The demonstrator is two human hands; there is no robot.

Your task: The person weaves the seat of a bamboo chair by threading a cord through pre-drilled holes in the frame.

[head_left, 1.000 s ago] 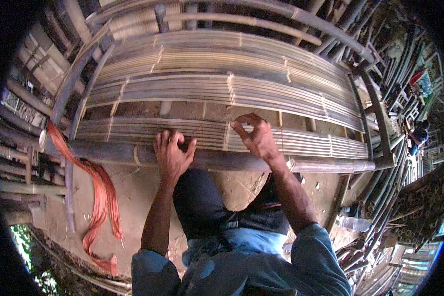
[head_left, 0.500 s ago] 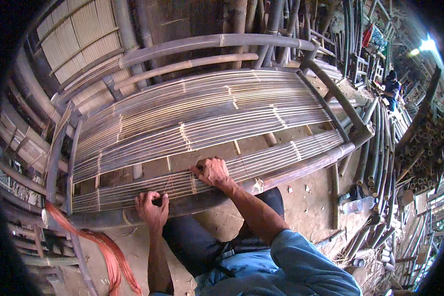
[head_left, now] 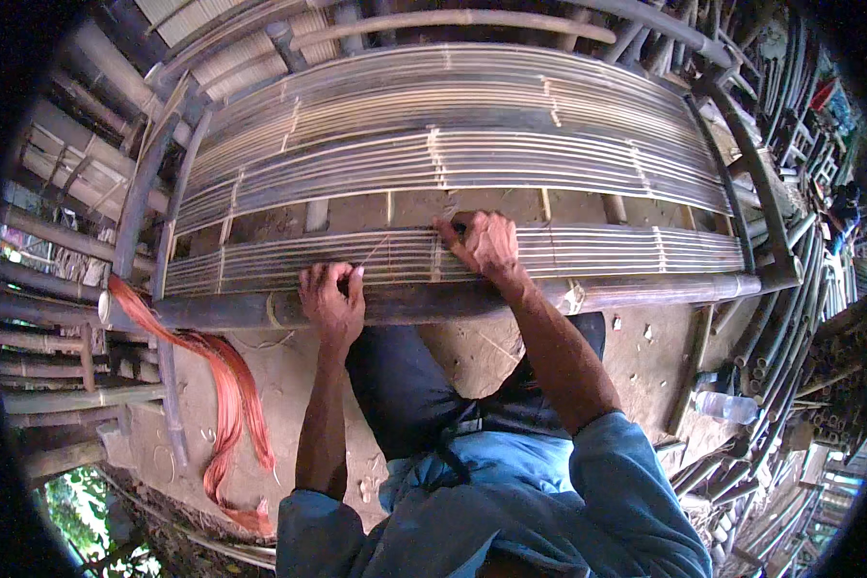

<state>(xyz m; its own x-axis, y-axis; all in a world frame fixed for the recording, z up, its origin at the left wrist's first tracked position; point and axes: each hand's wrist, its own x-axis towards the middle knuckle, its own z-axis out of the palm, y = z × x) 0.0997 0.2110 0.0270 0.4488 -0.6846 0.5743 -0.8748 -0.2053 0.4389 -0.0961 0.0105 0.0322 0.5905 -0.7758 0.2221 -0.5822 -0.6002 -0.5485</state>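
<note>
A long bamboo bench lies across the view, its seat made of thin slats (head_left: 520, 154) tied in rows to cross-pieces. Along its near side runs a thick dark bamboo rail (head_left: 424, 302). My left hand (head_left: 333, 306) is at this rail, thumb and forefinger pinched on a thin reddish strand (head_left: 376, 249) that slants up over the front slats. Farther right, my right hand (head_left: 486, 247) is curled at the far edge of the front band of slats (head_left: 588, 252). Its fingers are closed, and whatever is in them is too small to make out.
A bundle of reddish-orange strands (head_left: 229, 385) hangs from the bench's left front corner to the dirt floor. A clear plastic bottle (head_left: 725, 407) lies at right near bamboo poles (head_left: 790, 318). Bamboo framework (head_left: 67, 397) stands at left. Another person (head_left: 846, 214) shows at far right.
The view has tilted down and turned, so the bench sits higher and straighter in the picture. Both hands stay at the front slats in much the same closed poses.
</note>
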